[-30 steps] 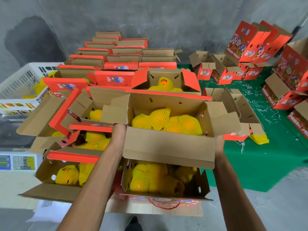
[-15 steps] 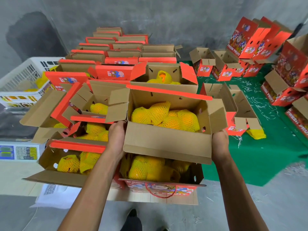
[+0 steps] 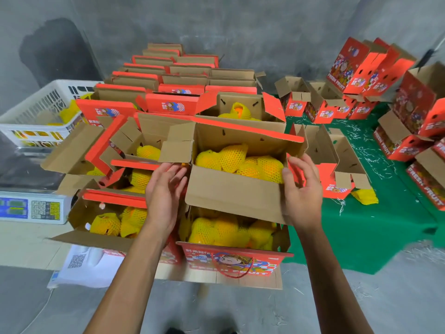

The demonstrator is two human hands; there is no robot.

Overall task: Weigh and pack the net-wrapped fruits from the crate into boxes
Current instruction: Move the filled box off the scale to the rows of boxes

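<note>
Both hands are off the box at this point. My left hand [image 3: 166, 189] hangs just beside the left end of the open box [image 3: 231, 196], fingers loose and spread, gripping nothing, and my right hand [image 3: 302, 189] sits at the right end with the fingers relaxed. The thumb looks like it's brushing the cardboard edge, but I can't tell for sure if it's touching. That box is full of net-wrapped fruits [image 3: 238, 161] — yellow foam netting, a bit of orange showing through — and it sits on top of the other filled boxes, flaps all standing open. Right below it, nearest me, is another packed box [image 3: 233, 260] with a red printed front and a rope handle, more netted fruit inside. To the left there's a white crate [image 3: 41, 109] with some yellow netted fruit in it, and in front of that a scale [image 3: 31, 208] with a keypad facing me. Behind the open box runs a whole stack of red-and-brown cartons [image 3: 173, 75], flaps up. Off to the right a green mat [image 3: 361, 227] covers the floor — empty red boxes [image 3: 361, 66] are piled along it, and one loose netted fruit [image 3: 364, 196] lies near the edge of an empty box.
</note>
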